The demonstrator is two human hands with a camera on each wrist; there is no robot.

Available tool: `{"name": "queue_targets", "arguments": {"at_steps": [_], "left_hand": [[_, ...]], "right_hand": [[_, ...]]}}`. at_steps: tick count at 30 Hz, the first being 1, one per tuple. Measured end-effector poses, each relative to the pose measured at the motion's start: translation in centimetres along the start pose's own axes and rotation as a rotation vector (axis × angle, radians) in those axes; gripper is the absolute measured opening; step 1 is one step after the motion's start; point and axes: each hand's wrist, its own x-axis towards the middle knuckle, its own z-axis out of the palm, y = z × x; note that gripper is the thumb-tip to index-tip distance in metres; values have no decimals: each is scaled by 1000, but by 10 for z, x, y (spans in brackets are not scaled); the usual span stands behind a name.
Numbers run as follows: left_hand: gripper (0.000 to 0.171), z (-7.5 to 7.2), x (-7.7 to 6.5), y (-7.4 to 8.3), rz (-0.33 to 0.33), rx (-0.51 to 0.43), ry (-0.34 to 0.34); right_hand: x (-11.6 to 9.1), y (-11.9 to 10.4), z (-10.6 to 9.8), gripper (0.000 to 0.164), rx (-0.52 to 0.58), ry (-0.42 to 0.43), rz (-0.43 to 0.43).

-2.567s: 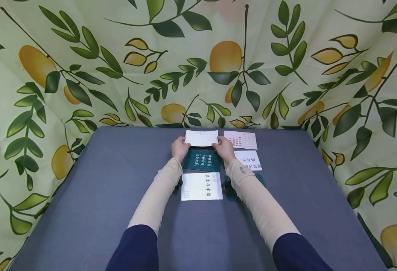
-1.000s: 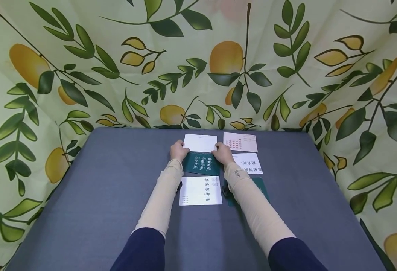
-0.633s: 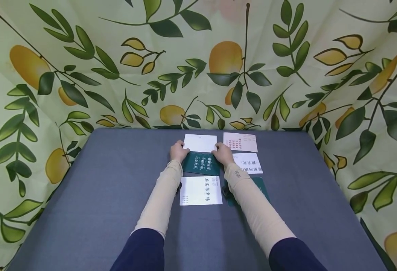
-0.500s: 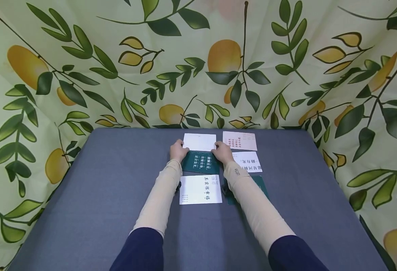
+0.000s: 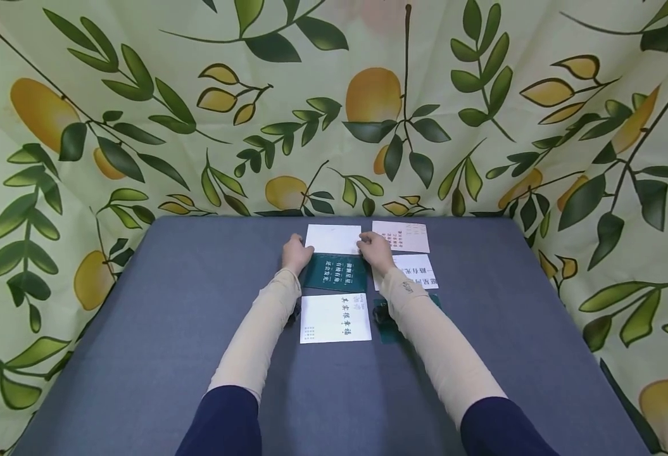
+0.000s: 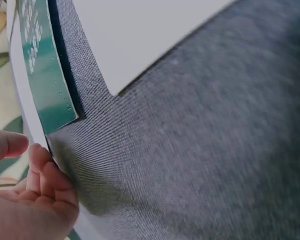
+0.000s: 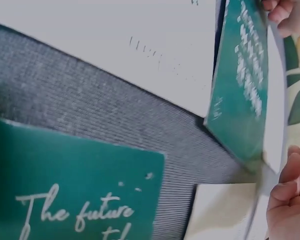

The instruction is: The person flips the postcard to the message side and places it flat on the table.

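Cards: six on the table, in two columns of three; two are green, three white, one pink.
Left green card (image 5: 336,272): one, middle of the left column, printed with white characters; the other places are told from it.
Blank white card (image 5: 334,239): one, directly behind the left green card, lying flat; whether their edges touch or only nearly meet, I cannot tell.
Lettered white card (image 5: 335,318): one, directly in front of it, with dark characters.
Pink card (image 5: 408,237): one, behind it and to the right, with red print.
Right white card (image 5: 418,271): one, to its right, partly covered by the right arm.
Right green card (image 7: 80,165): one, in front of it and to the right, reading "The future" in white script.
Left hand (image 5: 296,254): behind and left of it, at the blank white card's left edge; relaxed, with a narrow gap between thumb and fingers.
Right hand (image 5: 376,249): behind and right of it, at the blank white card's right edge; fingers loosely bent, contact unclear.
Sleeves: two beige (image 5: 254,342), two navy (image 5: 225,421) above them.
Table (image 5: 168,348): one, grey-blue, beneath it.
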Motion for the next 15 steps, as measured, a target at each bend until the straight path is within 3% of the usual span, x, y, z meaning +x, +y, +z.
{"name": "queue_targets", "arguments": {"at_steps": [3, 4, 7, 10, 15], "left_hand": [[49, -32, -54, 37, -9, -7, -26], [48, -36, -62, 42, 10, 3, -20], [47, -42, -69, 44, 59, 19, -8], [46, -39, -61, 34, 127, 53, -3], [45, -45, -74, 34, 190, 95, -15]], "right_hand": [[-4, -6, -1, 36, 10, -2, -26], [-6, -8, -2, 37, 3, -10, -31], [-14, -15, -5, 38, -17, -34, -36], [-22, -19, -8, 40, -19, -59, -28], [-35, -21, -14, 45, 50, -95, 0]]}}
